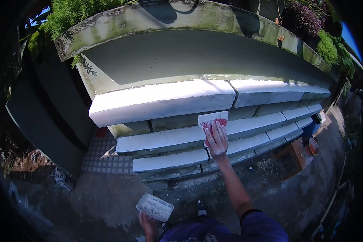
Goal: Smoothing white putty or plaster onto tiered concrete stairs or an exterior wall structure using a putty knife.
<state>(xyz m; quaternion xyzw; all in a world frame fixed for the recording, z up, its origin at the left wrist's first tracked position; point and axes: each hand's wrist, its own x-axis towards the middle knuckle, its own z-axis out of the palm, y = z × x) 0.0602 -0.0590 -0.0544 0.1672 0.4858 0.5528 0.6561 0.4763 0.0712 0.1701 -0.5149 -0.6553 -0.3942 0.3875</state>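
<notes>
My right hand (217, 141) is stretched out to the stepped wall (161, 97), fingers closed over a red scraper (206, 142) whose upper edge is coated white. The scraper lies against the wall's middle ledges, just below the joint between two white blocks. Low and to the left, my left hand (148, 226) grips a pale plastic container (157, 218) by its near side. White paste covers the container's inside. Fresh-looking white coats the ledges, while grey-green bands show between them.
A mossy concrete planter rim (121, 20) with green plants (74, 18) overhangs the wall. At the right stand an orange-brown pot (313, 147) and a brown rectangular frame (291, 159). A dark panel (44, 121) and patterned tiles (107, 155) are at the left. Concrete floor (97, 197) lies below.
</notes>
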